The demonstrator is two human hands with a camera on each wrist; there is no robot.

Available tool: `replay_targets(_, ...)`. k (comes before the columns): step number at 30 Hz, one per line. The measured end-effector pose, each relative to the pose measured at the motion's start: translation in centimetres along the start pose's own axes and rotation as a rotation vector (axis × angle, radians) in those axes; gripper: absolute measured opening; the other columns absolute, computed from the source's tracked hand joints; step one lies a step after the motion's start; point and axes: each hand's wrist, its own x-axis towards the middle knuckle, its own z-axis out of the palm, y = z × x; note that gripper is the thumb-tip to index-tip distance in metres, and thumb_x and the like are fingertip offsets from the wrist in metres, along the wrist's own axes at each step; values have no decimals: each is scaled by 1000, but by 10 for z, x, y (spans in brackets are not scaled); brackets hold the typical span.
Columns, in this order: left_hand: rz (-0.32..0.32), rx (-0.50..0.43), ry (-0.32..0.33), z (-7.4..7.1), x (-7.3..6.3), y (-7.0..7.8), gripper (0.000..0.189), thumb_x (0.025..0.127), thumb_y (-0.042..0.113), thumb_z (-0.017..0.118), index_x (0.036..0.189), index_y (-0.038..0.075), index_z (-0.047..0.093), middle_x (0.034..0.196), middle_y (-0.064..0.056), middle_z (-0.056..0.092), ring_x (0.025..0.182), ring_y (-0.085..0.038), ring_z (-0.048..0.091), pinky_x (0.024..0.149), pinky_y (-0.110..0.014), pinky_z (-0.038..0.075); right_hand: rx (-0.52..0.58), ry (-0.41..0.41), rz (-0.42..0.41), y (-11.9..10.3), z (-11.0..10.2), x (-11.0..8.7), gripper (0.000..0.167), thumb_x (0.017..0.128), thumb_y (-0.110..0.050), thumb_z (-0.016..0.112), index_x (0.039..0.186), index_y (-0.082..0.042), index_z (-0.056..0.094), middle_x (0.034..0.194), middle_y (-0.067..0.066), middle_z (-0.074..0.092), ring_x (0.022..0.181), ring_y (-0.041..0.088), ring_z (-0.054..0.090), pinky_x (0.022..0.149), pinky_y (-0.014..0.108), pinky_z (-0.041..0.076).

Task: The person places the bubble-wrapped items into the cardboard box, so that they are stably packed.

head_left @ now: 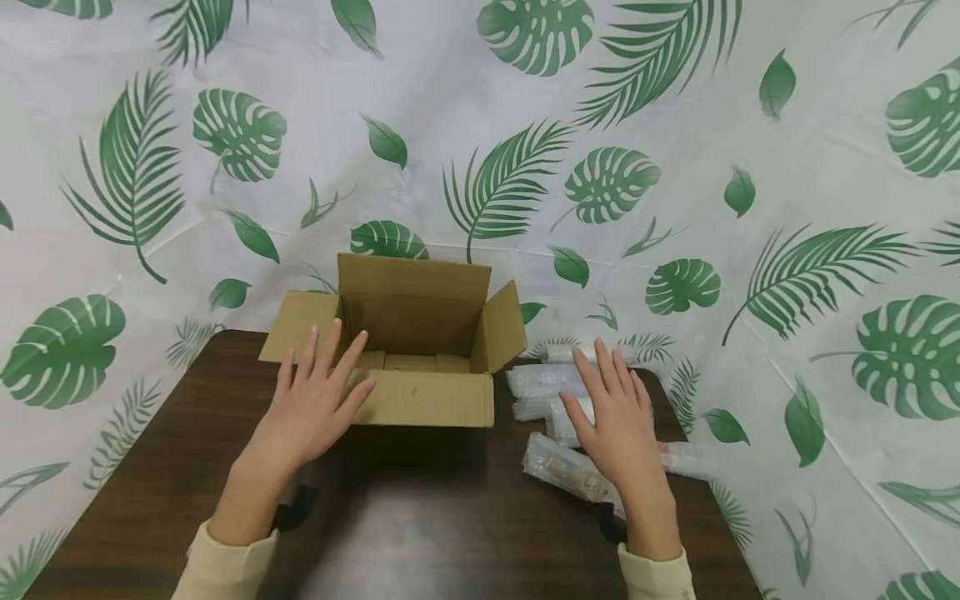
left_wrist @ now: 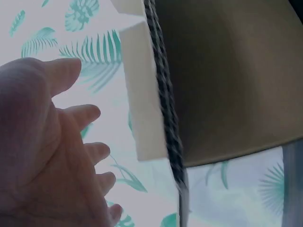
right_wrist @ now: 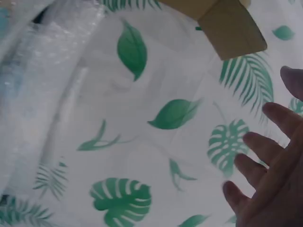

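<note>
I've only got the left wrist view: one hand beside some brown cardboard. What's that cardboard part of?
Observer: The head view shows an open cardboard box standing on a dark table.
Visitor: Is there anything to the right of it?
Observer: Yes, several bubble-wrapped packages lie on the table there.
Visitor: Is somebody gripping those?
Observer: Not that I can see: the person's right hand has its fingers spread and holds nothing.

Fingers (right_wrist: 265, 147) hang well apart from bubble wrap (right_wrist: 47, 80)
</note>
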Motion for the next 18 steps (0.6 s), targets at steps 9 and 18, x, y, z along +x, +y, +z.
replay_targets(9,-99,5,42,8,23,-46,79,112,56,43,172,9,22,178,-27,16,165,-51,11,129,-73,4,91,-224,126,34,40,-50,57,100,-32,78,151,-12,62,145,16,69,129,41,68,104,63,54)
replay_targets(18,-133,-99,124,40,28,-70,85,111,63,39,170,3,25,175,-30,23,162,-51,21,125,-75,19,41,-352,231,57,75,-91,64,89,-25,89,147,-14,64,147,17,66,134,45,62,108,72,45)
